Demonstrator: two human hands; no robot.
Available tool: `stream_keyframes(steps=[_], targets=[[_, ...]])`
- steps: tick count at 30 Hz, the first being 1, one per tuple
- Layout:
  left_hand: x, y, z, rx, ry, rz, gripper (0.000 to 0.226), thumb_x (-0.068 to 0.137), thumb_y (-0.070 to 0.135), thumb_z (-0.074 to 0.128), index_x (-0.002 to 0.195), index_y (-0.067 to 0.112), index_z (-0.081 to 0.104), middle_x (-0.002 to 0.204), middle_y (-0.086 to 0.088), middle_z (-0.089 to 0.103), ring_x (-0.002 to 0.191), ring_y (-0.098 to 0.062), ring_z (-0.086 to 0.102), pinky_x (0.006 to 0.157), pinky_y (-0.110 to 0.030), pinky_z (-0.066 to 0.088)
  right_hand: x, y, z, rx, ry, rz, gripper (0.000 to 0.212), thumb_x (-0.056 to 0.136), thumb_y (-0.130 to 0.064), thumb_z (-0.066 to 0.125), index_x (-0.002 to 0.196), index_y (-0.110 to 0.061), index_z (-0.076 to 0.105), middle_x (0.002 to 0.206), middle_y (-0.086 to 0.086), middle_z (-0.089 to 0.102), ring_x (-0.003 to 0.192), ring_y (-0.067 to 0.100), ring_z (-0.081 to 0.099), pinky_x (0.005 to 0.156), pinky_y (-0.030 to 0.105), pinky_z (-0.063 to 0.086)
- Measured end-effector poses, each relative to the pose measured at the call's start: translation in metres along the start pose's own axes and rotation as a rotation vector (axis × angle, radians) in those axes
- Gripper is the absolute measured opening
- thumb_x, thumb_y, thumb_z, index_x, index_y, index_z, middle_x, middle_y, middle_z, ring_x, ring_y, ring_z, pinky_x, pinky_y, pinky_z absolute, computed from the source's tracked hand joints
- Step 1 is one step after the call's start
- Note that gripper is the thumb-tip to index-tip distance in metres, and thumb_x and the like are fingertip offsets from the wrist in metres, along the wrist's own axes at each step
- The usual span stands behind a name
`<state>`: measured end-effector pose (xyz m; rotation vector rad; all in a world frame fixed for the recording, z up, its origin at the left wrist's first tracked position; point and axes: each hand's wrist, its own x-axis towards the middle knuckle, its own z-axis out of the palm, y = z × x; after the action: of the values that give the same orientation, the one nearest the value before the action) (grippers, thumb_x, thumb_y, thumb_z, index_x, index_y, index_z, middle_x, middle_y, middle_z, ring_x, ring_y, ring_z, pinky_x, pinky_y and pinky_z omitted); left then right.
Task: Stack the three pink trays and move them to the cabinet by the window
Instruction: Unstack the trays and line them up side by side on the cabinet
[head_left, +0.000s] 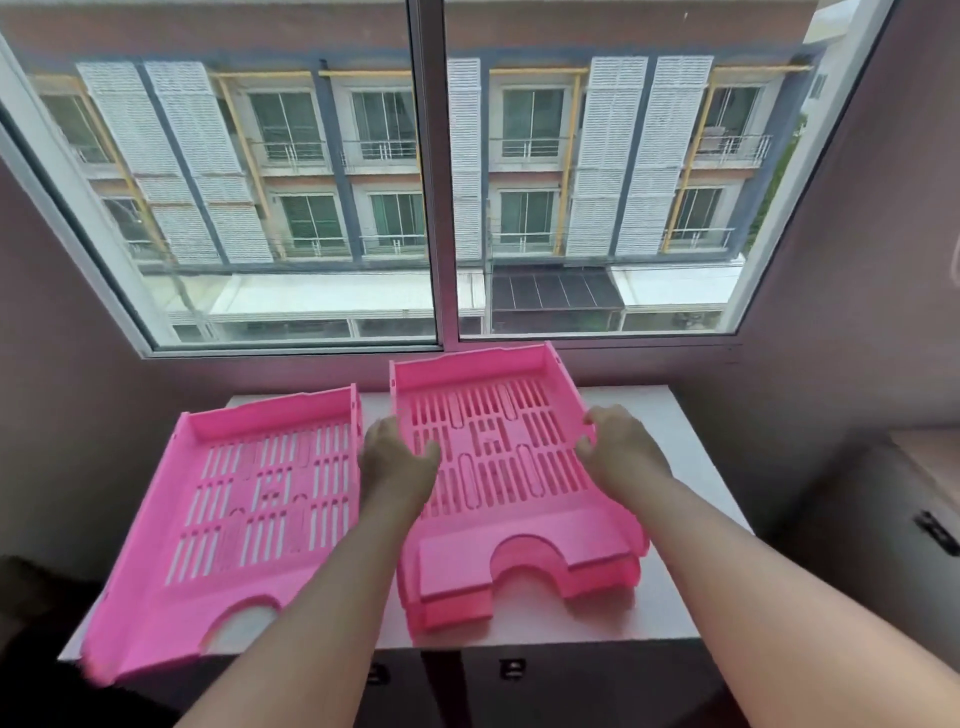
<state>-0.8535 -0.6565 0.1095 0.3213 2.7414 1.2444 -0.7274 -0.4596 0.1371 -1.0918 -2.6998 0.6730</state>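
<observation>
On the white cabinet top (670, 525) below the window, a single pink slotted tray (244, 519) lies at the left, its front corner overhanging the cabinet's edge. To its right sits a pink tray stack (498, 467), one tray on another, the lower one showing at the front. My left hand (397, 457) grips the top tray's left wall. The right wall is held by my right hand (615, 447). Both forearms reach in from below.
A large window (436, 171) with a middle frame post stands right behind the cabinet. Walls close in on both sides. A lower grey cabinet (883, 519) with a black handle stands at the right. Dark drawer handles show under the cabinet top.
</observation>
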Motion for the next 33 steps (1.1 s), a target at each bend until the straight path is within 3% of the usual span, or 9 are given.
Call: stream_keyframes(steps=[3,5,11,16,19,23,26,29,33], targets=[[-0.008,-0.004,0.008,0.005,-0.026,-0.164,0.060,0.093,0.009,0.055,0.149,0.004,0.033,0.142,-0.022,0.051,0.103,-0.035,0.065,0.069,-0.036,0.055,-0.008,0.016,0.011,0.046,-0.026,0.054,0.027,0.094,-0.008,0.045,0.119,-0.008,0.054,0.113,0.013,0.060,0.093,0.033,0.064,0.080,0.045,0.056],[-0.008,-0.007,0.009,0.023,-0.012,-0.184,0.051,0.092,-0.003,0.046,0.142,0.001,0.042,0.133,-0.023,0.057,0.087,-0.030,0.064,0.050,-0.026,0.042,-0.009,0.024,0.016,0.096,-0.037,0.125,0.024,0.093,-0.003,0.039,0.112,-0.007,0.053,0.107,0.015,0.065,0.088,0.035,0.065,0.076,0.043,0.057],[-0.003,0.015,0.014,0.002,0.039,-0.069,0.024,0.085,0.004,0.049,0.102,-0.004,0.065,0.090,-0.021,0.067,0.059,-0.020,0.050,0.048,-0.026,0.034,0.000,0.048,-0.006,0.259,0.023,0.189,0.021,0.091,-0.003,0.042,0.104,-0.003,0.060,0.101,0.016,0.065,0.081,0.034,0.060,0.066,0.034,0.048],[-0.022,0.069,0.058,-0.074,-0.020,0.071,0.011,0.084,0.004,0.048,0.080,-0.003,0.056,0.072,-0.015,0.057,0.057,-0.025,0.041,0.049,-0.033,0.029,0.002,0.105,-0.054,0.328,0.117,0.279,0.017,0.092,0.000,0.043,0.104,-0.008,0.052,0.088,0.007,0.058,0.064,0.019,0.053,0.051,0.026,0.039],[-0.041,0.098,0.096,-0.107,-0.114,0.130,0.010,0.087,0.005,0.046,0.080,-0.001,0.051,0.072,-0.011,0.051,0.056,-0.019,0.036,0.050,-0.034,0.026,0.000,0.150,-0.078,0.318,0.187,0.355,0.020,0.090,0.005,0.042,0.103,-0.005,0.052,0.090,0.010,0.059,0.073,0.027,0.056,0.057,0.029,0.043],[-0.066,0.106,0.129,-0.190,-0.222,0.129,0.033,0.102,0.028,0.040,0.092,0.001,0.057,0.075,-0.004,0.054,0.065,-0.019,0.046,0.054,-0.029,0.030,-0.002,0.198,-0.098,0.353,0.208,0.377,0.023,0.090,0.008,0.041,0.101,-0.008,0.054,0.099,0.014,0.060,0.073,0.024,0.053,0.050,0.023,0.036],[-0.070,0.071,0.139,-0.086,-0.203,0.029,0.043,0.102,0.039,0.033,0.117,0.008,0.059,0.114,-0.016,0.066,0.102,-0.031,0.060,0.079,-0.035,0.045,0.001,0.222,-0.105,0.378,0.207,0.368,0.025,0.091,0.008,0.041,0.102,-0.009,0.055,0.094,0.010,0.058,0.075,0.025,0.052,0.051,0.022,0.034],[-0.074,0.026,0.144,0.198,-0.221,-0.043,0.053,0.097,0.040,0.039,0.145,0.019,0.042,0.150,-0.008,0.047,0.137,-0.032,0.042,0.110,-0.052,0.038,0.006,0.239,-0.106,0.406,0.195,0.389,0.025,0.091,0.007,0.041,0.104,-0.008,0.055,0.096,0.011,0.057,0.080,0.026,0.052,0.052,0.022,0.035],[-0.090,-0.004,0.147,0.556,-0.334,0.057,0.068,0.096,0.051,0.033,0.157,0.029,0.014,0.167,-0.001,0.006,0.153,-0.029,0.006,0.121,-0.055,0.010,0.014,0.252,-0.105,0.412,0.187,0.398,0.026,0.091,0.008,0.041,0.105,-0.008,0.057,0.098,0.011,0.056,0.085,0.026,0.052,0.052,0.021,0.034]])
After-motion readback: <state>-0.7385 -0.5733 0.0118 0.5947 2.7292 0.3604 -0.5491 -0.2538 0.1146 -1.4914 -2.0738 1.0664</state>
